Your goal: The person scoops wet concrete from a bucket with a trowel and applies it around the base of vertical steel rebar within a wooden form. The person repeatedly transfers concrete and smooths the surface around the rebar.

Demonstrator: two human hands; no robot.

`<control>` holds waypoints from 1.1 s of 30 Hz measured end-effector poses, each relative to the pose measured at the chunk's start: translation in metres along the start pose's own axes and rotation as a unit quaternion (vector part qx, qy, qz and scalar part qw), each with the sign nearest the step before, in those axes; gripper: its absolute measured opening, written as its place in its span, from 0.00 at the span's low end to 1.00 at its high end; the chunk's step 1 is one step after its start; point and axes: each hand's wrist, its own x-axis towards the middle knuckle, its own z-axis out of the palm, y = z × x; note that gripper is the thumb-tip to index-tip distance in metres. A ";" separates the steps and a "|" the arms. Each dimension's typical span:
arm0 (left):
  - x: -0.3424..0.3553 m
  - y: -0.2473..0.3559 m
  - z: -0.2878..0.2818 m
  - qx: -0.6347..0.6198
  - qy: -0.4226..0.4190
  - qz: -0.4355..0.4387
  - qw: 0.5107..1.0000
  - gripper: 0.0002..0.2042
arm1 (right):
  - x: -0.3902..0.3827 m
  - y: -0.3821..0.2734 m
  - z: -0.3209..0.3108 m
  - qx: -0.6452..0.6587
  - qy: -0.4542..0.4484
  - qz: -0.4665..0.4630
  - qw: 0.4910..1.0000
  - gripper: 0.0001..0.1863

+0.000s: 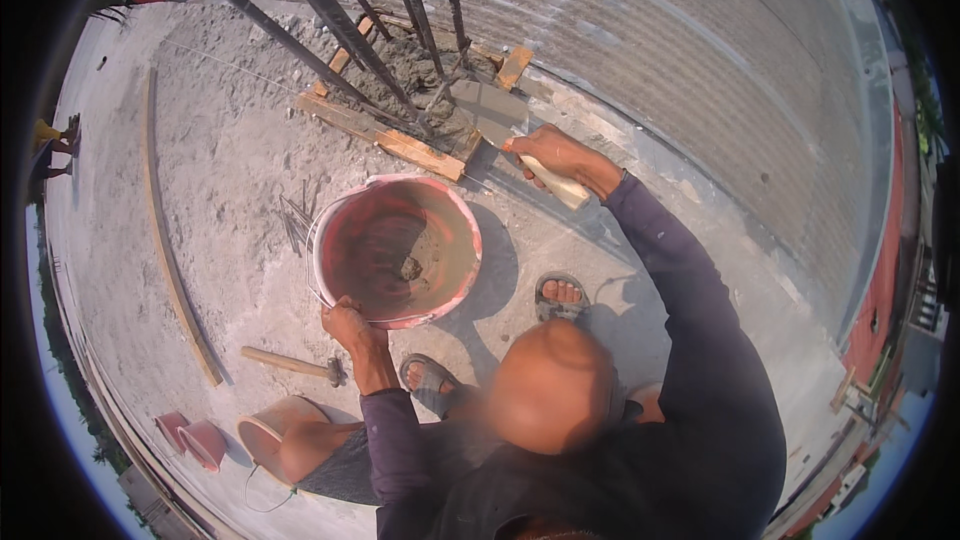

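My right hand (562, 157) is closed round the pale handle of a trowel (488, 103). Its flat grey blade lies at the near right corner of wet concrete (440, 135) inside a small wooden frame (410, 152). Tall steel rebars (340, 28) rise out of that concrete. With my left hand (350, 328) I grip the near left rim of a red bucket (465, 290), fingers hooked over the edge by its wire handle. The bucket is tipped so that its mouth faces me. A small lump of mortar and a grey smear cling to its inside.
A hammer (285, 361) lies left of my feet, and a long wooden strip (160, 210) farther left. Pails (205, 445) stand at the lower left. Ribbed decking (660, 50) spreads at the right. Another person (55, 145) is at the far left edge.
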 end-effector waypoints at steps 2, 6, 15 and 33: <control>0.000 -0.001 -0.004 0.032 -0.004 0.028 0.999 0.13 | 0.016 0.003 0.004 0.022 0.009 0.030 0.999 0.26; -0.003 -0.008 -0.008 0.025 -0.022 0.041 0.999 0.13 | 0.026 -0.002 -0.002 0.086 0.032 0.046 0.995 0.25; -0.001 -0.009 -0.013 0.018 -0.011 0.021 1.000 0.12 | -0.015 -0.003 0.031 0.080 0.072 0.003 0.994 0.23; 0.006 -0.018 -0.020 0.011 -0.046 0.027 0.999 0.13 | 0.024 0.020 0.062 0.330 0.083 0.019 0.940 0.20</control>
